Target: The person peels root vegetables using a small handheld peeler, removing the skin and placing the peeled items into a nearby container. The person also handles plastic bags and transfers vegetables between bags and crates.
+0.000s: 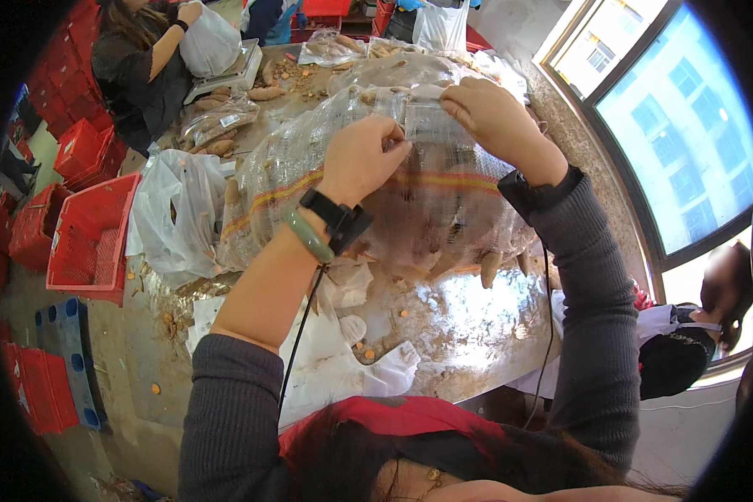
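Observation:
A large translucent woven plastic sack (288, 169) with a red and yellow stripe lies across the table before me, filled with brown tubers that look like sweet potatoes. My left hand (367, 157), curled with thumb and fingertips pinched together, grips the sack's plastic near its middle. Farther back and to the right, my right hand (486, 116) pinches the sack's upper edge. A sweet potato (491, 270) pokes out at the sack's near side. White paper or plastic sheets (314, 370) lie on the wet table (470, 314) nearer me.
White plastic bags (179, 213) stand left of the sack, with bagged tubers (219, 122) behind. A person (132, 69) holds a white bag by a scale (232, 72). Red crates (91, 235) and a blue pallet (69, 357) are at left. Another person (678, 351) is at right, beside a window (684, 125).

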`<act>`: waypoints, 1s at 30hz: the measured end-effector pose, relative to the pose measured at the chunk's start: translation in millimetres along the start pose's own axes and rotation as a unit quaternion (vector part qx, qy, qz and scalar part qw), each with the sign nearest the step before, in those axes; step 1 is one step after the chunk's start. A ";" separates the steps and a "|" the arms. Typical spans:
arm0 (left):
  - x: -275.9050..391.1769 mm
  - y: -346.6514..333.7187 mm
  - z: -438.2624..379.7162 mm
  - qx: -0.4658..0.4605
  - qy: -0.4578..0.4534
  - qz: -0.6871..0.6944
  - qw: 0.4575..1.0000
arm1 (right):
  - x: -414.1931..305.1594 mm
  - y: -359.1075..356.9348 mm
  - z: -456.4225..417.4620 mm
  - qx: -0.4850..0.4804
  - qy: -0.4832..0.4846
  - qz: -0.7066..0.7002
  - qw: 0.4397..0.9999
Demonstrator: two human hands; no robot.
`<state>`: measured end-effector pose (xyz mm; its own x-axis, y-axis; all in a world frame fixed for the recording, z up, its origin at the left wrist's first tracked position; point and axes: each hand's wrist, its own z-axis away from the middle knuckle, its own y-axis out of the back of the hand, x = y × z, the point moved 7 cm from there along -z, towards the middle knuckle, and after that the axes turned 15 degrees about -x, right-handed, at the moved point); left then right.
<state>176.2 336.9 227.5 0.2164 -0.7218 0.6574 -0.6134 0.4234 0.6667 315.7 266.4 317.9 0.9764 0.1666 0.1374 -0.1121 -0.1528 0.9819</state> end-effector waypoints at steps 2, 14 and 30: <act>6.5 1.0 15.2 0.029 -0.020 0.013 0.999 | -12.7 -1.7 -0.1 -0.036 0.023 -0.002 0.999; 29.7 -2.6 79.0 0.074 -0.009 0.122 0.990 | -82.5 11.9 21.3 -0.094 0.102 0.014 0.990; 30.8 -17.3 98.2 0.044 0.008 0.229 0.972 | -93.3 17.7 41.5 -0.139 0.140 -0.025 0.980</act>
<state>118.8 253.5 201.8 -0.0841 -0.4591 0.8844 -0.7111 0.6494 0.2696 230.3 207.7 317.1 0.8977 0.4333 0.0797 -0.1485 0.1274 0.9807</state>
